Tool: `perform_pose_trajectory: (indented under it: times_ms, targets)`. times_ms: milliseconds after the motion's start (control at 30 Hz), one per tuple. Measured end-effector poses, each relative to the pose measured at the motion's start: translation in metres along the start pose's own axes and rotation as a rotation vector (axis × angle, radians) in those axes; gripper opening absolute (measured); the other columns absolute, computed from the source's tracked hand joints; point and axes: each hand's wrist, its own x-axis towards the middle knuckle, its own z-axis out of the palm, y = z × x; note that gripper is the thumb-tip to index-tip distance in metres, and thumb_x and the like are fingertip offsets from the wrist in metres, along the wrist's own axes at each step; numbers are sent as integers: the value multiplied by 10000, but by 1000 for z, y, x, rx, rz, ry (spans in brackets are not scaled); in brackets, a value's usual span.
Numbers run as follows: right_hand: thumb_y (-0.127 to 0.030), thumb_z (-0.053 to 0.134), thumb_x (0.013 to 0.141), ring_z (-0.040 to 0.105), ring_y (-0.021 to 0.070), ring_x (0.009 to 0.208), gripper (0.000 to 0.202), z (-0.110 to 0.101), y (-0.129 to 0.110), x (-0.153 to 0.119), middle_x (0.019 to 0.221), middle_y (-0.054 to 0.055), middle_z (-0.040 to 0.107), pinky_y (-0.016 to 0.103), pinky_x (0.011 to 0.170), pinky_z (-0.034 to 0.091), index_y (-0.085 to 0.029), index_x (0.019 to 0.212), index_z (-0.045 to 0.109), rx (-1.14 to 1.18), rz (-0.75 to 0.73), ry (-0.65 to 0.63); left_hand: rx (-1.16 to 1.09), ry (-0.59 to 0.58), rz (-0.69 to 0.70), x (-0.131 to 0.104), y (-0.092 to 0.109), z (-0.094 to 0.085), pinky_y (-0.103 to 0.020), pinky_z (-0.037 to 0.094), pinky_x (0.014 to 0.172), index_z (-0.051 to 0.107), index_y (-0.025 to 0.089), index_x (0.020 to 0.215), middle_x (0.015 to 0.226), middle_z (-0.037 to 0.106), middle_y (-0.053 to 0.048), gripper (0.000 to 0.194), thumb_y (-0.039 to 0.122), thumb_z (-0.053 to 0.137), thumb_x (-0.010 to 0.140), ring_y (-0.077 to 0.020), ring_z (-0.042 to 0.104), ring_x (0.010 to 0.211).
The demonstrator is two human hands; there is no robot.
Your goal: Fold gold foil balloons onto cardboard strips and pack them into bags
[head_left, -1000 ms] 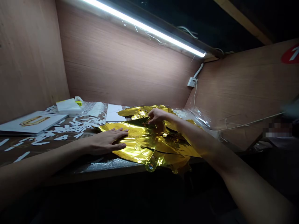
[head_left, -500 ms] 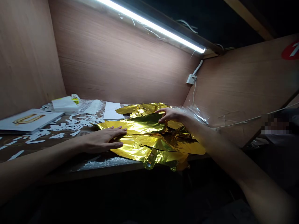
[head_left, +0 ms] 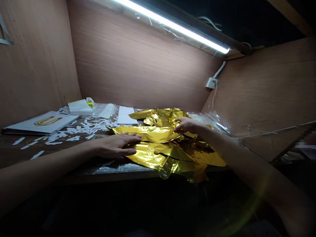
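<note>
Flat gold foil balloons point(head_left: 143, 151) lie in a loose, shiny heap at the shelf's front edge, some tabs hanging over it. My left hand point(head_left: 117, 144) rests on the left end of the heap, palm down with fingers stretched out. At the far side, my right hand point(head_left: 186, 125) has thumb and fingers closed on the edge of the upper foil balloon point(head_left: 158, 134). Behind it sit more crumpled gold foil pieces point(head_left: 160, 117). The fingertips of my right hand are partly hidden by the foil.
White paper strips point(head_left: 84, 128) are scattered at left, near a printed sheet point(head_left: 41, 123) with a gold U. A white card point(head_left: 127, 115) and white packets point(head_left: 80, 107) lie at the back. Clear plastic point(head_left: 217, 121) and a cable point(head_left: 266, 132) are at right. Another person is partly visible.
My right hand has lowered slightly, and the upper foil balloon's raised far side now lies flatter. My left hand stays on the foil. The view has turned a little left.
</note>
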Motion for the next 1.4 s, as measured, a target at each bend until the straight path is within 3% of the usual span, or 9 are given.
perform_pose_trajectory:
  times_ms: [267, 433, 633, 733, 867, 1000, 1100, 1200, 1400]
  targets:
    - [-149, 705, 679, 653, 262, 920, 688, 30, -51, -19, 1126, 152, 683, 343, 684, 562, -172, 1355, 578, -30, -160, 144, 11, -26, -9, -1, 0, -1, -490, 174, 1262, 332, 257, 1614, 1691, 248, -54, 811, 741, 363, 965, -334, 188, 1563]
    - [-424, 562, 896, 613, 329, 1132, 628, 51, -59, -24, 1351, 164, 626, 439, 866, 561, -199, 1475, 470, 271, -363, -192, -1, -1, 29, -1, -2, 0, -476, 184, 1263, 338, 250, 1611, 1684, 273, -65, 807, 733, 378, 966, -332, 207, 1558]
    - [-678, 672, 843, 365, 368, 1461, 953, 81, -33, -49, 1654, 112, 331, 538, 1165, 348, -306, 1623, 269, -452, -590, -198, 0, 2, 14, -3, 0, -1, -440, 273, 1229, 384, 221, 1592, 1647, 369, -88, 819, 740, 393, 958, -343, 336, 1504]
    - [-739, 602, 856, 290, 348, 1517, 993, 103, -25, -52, 1688, 123, 247, 515, 1220, 274, -256, 1640, 230, -610, -725, -229, 11, 11, 30, -3, -1, 0, -410, 297, 1209, 370, 198, 1596, 1634, 390, -108, 824, 726, 397, 965, -327, 389, 1472]
    - [-645, 577, 917, 402, 354, 1449, 853, 119, -29, -42, 1607, 209, 385, 489, 1161, 356, -123, 1561, 377, -638, -875, -199, 16, -6, 24, -3, -1, 0, -403, 301, 1196, 356, 186, 1601, 1635, 383, -124, 825, 714, 400, 969, -324, 404, 1461]
    - [-456, 587, 945, 653, 253, 1013, 432, 124, -32, -37, 1177, 120, 714, 374, 877, 497, -176, 1273, 614, -620, -922, -111, 9, 5, 34, -4, 0, 0, -395, 313, 1183, 375, 206, 1594, 1624, 405, -118, 805, 702, 431, 961, -327, 419, 1451]
    - [-385, 579, 936, 627, 213, 815, 285, 129, -34, -37, 958, 95, 723, 331, 746, 470, -165, 1104, 644, -685, -841, 54, 0, 21, 62, -5, -2, 0, -401, 321, 1177, 375, 222, 1594, 1611, 426, -113, 790, 686, 456, 960, -327, 441, 1434]
    - [-319, 529, 953, 631, 222, 813, 267, 138, -39, -37, 977, 140, 720, 340, 745, 463, -130, 1109, 635, -788, -806, 169, -12, 47, 84, -4, -4, 1, -405, 322, 1182, 377, 214, 1594, 1610, 427, -115, 794, 674, 483, 956, -329, 446, 1430]
    - [-156, 399, 986, 665, 239, 747, 302, 149, -51, -37, 946, 167, 732, 352, 683, 457, -86, 1174, 625, -1012, -855, 130, 0, 42, 87, -4, 1, -2, -401, 340, 1181, 402, 215, 1582, 1610, 430, -109, 770, 641, 509, 950, -327, 455, 1430]
